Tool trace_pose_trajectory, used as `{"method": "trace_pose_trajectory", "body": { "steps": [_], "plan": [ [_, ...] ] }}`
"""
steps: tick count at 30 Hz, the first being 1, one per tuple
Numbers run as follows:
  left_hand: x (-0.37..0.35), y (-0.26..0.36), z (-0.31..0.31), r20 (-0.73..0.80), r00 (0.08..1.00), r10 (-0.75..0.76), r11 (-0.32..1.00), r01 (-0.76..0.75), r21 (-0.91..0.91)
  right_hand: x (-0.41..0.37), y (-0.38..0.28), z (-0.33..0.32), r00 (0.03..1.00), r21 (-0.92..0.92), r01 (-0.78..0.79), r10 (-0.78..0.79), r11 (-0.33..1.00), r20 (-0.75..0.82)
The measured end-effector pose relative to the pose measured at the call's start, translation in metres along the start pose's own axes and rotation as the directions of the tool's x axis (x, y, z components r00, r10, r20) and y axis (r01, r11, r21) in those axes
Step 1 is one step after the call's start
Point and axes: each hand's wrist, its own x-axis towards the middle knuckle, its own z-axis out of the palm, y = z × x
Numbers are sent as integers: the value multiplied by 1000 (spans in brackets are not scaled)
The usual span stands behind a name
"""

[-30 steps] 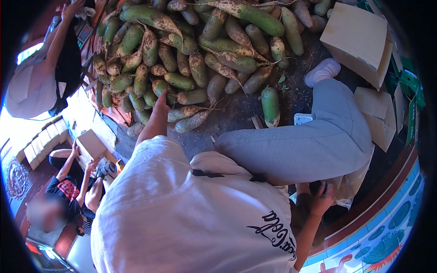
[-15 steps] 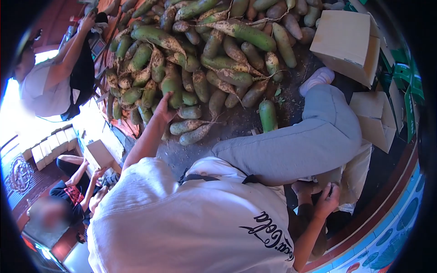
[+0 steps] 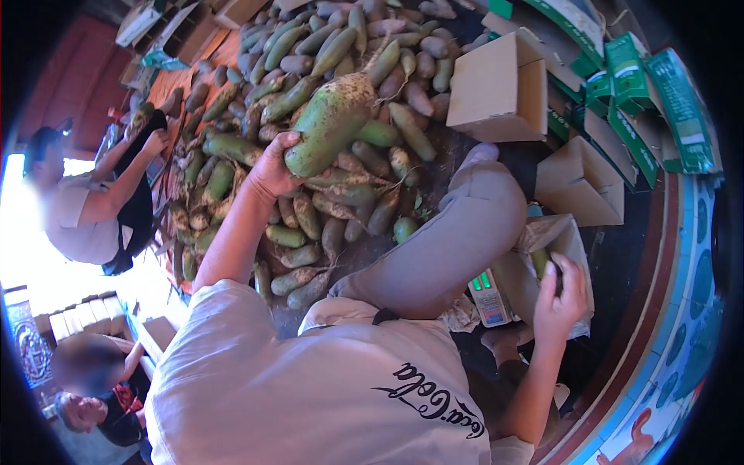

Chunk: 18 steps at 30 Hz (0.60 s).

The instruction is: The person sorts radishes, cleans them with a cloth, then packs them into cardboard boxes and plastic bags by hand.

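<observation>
A large green radish (image 3: pixel 329 128), brown with soil toward its root end, is raised above the pile. My left hand (image 3: pixel 273 164) grips its lower end, thumb on top. My right hand (image 3: pixel 566 294) is at the open carton (image 3: pixel 577 240) by my leg, its fingers curled at the carton's near side. Just beside those fingertips a green radish (image 3: pixel 539 262) shows inside the carton. Whatever the right fingers hold is hidden. Next to the carton a digital scale (image 3: pixel 490 302) shows lit green digits.
A broad heap of radishes (image 3: pixel 225 147) covers the floor ahead. Cardboard boxes (image 3: pixel 488 85) and green printed cartons (image 3: pixel 628 74) stand at the right. One person (image 3: pixel 85 201) works at the heap's left side; another person (image 3: pixel 116 407) sits at lower left.
My left hand has lifted the large radish off the heap, up and toward me. My right hand has shifted up beside the carton. The view has turned, bringing the scale into sight.
</observation>
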Motion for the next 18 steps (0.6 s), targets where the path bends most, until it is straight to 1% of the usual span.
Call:
{"method": "trace_pose_trajectory", "body": {
  "steps": [1, 3, 5, 6, 7, 9, 10, 11, 13, 14, 16, 17, 18],
  "plan": [
    [2, 8, 10, 52, 999, -14, 998, 11, 54, 10, -11, -2, 1000, 18, -10, 9, 1000, 23],
    [7, 18, 33, 83, 994, -66, 976, 47, 214, 29, -22, -1, 979, -33, 199, -201, 979, -38],
    [6, 27, 71, 95, 989, -110, 940, 73, 333, 46, -45, -8, 946, -101, 314, -320, 944, -47],
    [9, 32, 87, 130, 975, -181, 891, 107, 441, 54, -53, -11, 920, -116, 380, -388, 918, -53],
    [13, 32, 101, 176, 959, -222, 865, 110, 490, 59, -60, -14, 890, -130, 442, -452, 887, -55],
    [22, 27, 127, 255, 917, -307, 805, 107, 584, 67, -75, -22, 847, -181, 524, -532, 832, 7],
    [26, 24, 142, 308, 883, -355, 766, 85, 638, 64, -74, -24, 860, -176, 508, -507, 843, 58],
    [30, 19, 150, 311, 855, -415, 709, 89, 700, 60, -73, -26, 871, -173, 491, -479, 854, 109],
    [40, 13, 162, 303, 795, -525, 583, 77, 809, 44, -58, -17, 925, -137, 330, -292, 934, 241],
    [44, 8, 166, 344, 773, -533, 589, 48, 807, 39, -51, -17, 935, -77, 313, -292, 947, 203],
    [51, -10, 159, 344, 863, -371, 809, 118, 576, 17, -35, -4, 975, -33, 117, -108, 993, 193],
    [53, -17, 159, 321, 901, -293, 890, 134, 435, 7, -26, 4, 982, -10, 16, -14, 1000, 188],
    [49, -30, 170, 282, 928, -243, 916, 124, 381, -2, -22, 13, 982, 136, -101, 77, 986, 171]
  ]
}}
